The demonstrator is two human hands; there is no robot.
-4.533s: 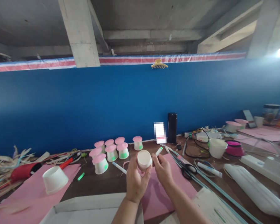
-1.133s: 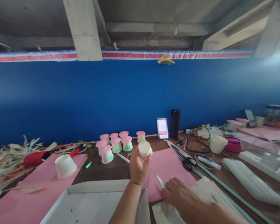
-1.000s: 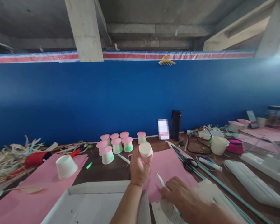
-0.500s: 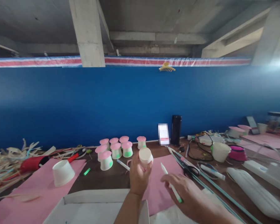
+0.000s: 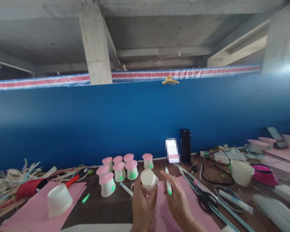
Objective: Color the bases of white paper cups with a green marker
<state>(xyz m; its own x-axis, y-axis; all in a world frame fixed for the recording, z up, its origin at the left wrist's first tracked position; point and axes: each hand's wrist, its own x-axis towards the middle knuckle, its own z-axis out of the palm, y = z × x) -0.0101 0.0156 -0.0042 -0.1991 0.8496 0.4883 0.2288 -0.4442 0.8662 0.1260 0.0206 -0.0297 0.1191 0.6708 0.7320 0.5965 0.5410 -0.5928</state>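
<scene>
My left hand (image 5: 142, 207) is closed around a white paper cup (image 5: 148, 180), tilted with its round end toward me. Just to the right, my right hand (image 5: 177, 201) grips a white marker (image 5: 168, 182) with a green end pointing down toward me. The marker and the cup are apart. Pink paper (image 5: 160, 214) lies beneath both hands. Left of them stand several upturned white cups (image 5: 108, 188) topped with pink discs, some bearing green patches. A loose green marker cap (image 5: 86, 198) and another marker (image 5: 126, 189) rest on the dark table.
A plain white cup (image 5: 60, 201) stands on pink paper at left, beside a red container (image 5: 31, 188) and paper strips (image 5: 4, 187). To the right are scissors (image 5: 207, 198), a phone (image 5: 172, 150), a black bottle (image 5: 185, 146) and a white cup (image 5: 242, 173). A blue partition (image 5: 111, 119) rises behind.
My right hand has come up and leftward with the marker, closer to the cup, and the marker now stands more upright. The view has tilted upward. My left hand keeps its hold on the cup.
</scene>
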